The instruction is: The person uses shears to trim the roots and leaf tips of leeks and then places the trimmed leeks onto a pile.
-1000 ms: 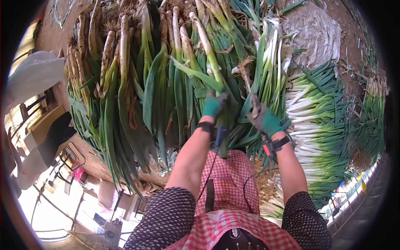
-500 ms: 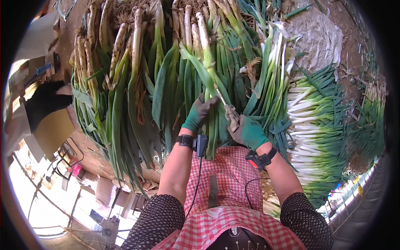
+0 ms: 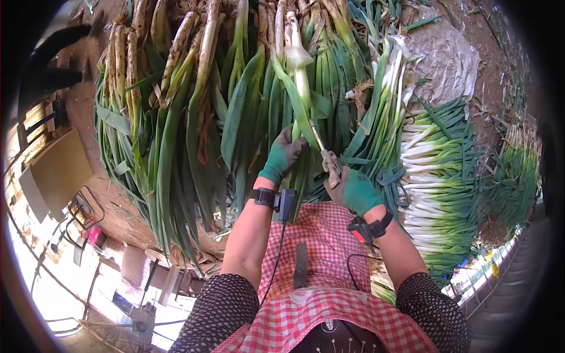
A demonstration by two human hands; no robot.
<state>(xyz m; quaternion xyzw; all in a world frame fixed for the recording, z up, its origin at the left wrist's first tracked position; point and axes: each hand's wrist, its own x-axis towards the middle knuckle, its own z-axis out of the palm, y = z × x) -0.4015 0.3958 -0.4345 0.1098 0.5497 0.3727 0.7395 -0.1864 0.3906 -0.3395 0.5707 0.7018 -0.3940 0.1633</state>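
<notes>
My left hand, in a green and grey glove, is closed round the leaves of a large green onion whose white stalk points away from me. A pale, loosened layer of skin flares out around that stalk. In my gloved right hand is an air blow gun, fingers wrapped round its grip. Its thin metal nozzle slants up and left against the held onion's leaves. Beneath both hands lies a thick row of unpeeled green onions, with dirty stalks and roots at the far end.
Right of my hands lie loose peeled onions and a long stack of clean white-stalked ones. A crumpled pale sheet is behind them. Another onion bundle sits at far right. A board-like panel stands at left.
The skin on the held onion's stalk has come loose and flared outward. Both hands keep their holds. At the left edge, dark-clothed parts of another person have shifted away from the panel.
</notes>
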